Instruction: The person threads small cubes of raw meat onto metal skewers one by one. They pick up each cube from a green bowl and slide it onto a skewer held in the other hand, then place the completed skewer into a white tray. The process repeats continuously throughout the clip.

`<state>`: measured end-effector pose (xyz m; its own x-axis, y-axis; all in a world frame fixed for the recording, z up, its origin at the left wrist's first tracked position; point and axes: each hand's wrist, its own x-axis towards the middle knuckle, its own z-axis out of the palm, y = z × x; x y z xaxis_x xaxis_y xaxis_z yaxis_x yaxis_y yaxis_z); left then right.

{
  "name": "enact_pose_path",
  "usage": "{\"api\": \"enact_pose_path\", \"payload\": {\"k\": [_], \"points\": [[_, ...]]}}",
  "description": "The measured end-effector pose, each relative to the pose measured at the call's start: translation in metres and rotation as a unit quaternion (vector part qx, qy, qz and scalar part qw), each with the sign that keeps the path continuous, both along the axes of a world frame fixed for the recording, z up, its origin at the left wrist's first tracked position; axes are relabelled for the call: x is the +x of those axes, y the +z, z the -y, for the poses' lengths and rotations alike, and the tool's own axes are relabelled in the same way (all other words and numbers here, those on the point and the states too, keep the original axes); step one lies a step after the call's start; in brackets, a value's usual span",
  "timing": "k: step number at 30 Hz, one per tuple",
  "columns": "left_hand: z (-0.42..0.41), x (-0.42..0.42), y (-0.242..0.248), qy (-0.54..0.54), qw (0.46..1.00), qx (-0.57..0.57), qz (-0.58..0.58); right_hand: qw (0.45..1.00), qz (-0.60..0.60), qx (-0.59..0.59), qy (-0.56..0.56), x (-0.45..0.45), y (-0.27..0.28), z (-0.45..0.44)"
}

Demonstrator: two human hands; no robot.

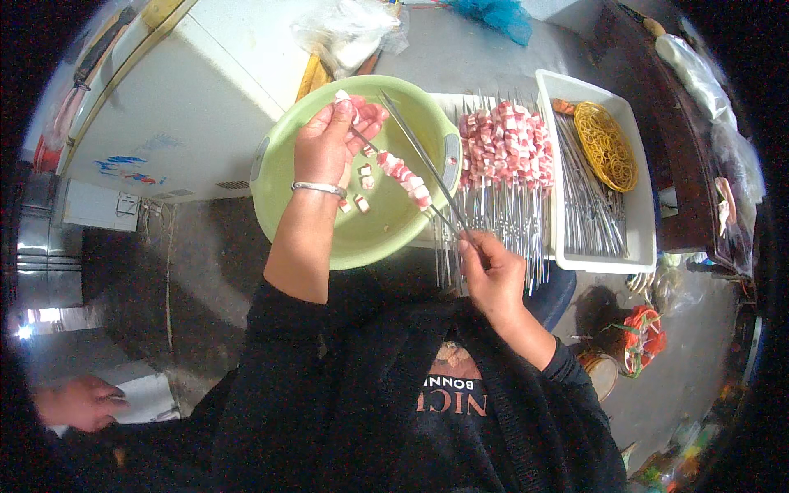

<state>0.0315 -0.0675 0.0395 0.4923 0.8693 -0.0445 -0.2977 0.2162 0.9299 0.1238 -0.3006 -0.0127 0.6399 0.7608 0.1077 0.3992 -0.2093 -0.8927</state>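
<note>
Over a green plastic basin [394, 246], my left hand [330, 138] holds pale meat pieces [343, 97] at the tip of a metal skewer, fingers partly curled. Pink and white meat cubes [404, 179] are threaded along that skewer. My right hand [493, 268] grips its lower end together with another metal skewer [422, 151], which looks bare and slants up across the basin's rim. Several loose meat cubes [362, 204] lie on the basin's bottom. Just right of the basin, a stack of loaded meat skewers [505, 145] rests with its metal ends towards me.
A white plastic tray [647, 246] at the right holds bare metal skewers [588, 203] and a yellow basket [607, 145] of ring-shaped items. A clear plastic bag [351, 31] lies beyond the basin. Another person's hand [83, 400] shows at the lower left. A red basket [644, 339] stands at the lower right.
</note>
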Motion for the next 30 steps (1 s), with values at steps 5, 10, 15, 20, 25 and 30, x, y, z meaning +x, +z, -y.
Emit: {"api": "enact_pose_path", "payload": {"k": [5, 10, 15, 20, 25, 30], "points": [[0.008, 0.009, -0.004, 0.083, 0.987, -0.070, 0.117, 0.999, -0.029, -0.008, -0.016, -0.007, -0.003, -0.003], [0.015, 0.021, -0.010, 0.123, 0.976, -0.082, 0.162, 0.999, 0.003, 0.037, -0.010, -0.009, -0.007, -0.004], [0.016, 0.025, -0.016, 0.093, 0.974, -0.121, 0.170, 0.998, 0.029, 0.059, -0.014, -0.011, -0.010, -0.005], [0.019, 0.022, -0.017, -0.012, 0.978, -0.138, 0.156, 0.998, 0.024, 0.048, -0.015, -0.007, -0.009, -0.008], [0.014, 0.009, -0.007, -0.097, 0.962, -0.150, 0.205, 0.997, -0.037, 0.064, -0.008, -0.003, -0.004, -0.008], [0.000, 0.001, -0.003, -0.135, 0.977, -0.056, 0.154, 0.997, -0.072, 0.039, -0.008, -0.004, -0.004, -0.004]]}}
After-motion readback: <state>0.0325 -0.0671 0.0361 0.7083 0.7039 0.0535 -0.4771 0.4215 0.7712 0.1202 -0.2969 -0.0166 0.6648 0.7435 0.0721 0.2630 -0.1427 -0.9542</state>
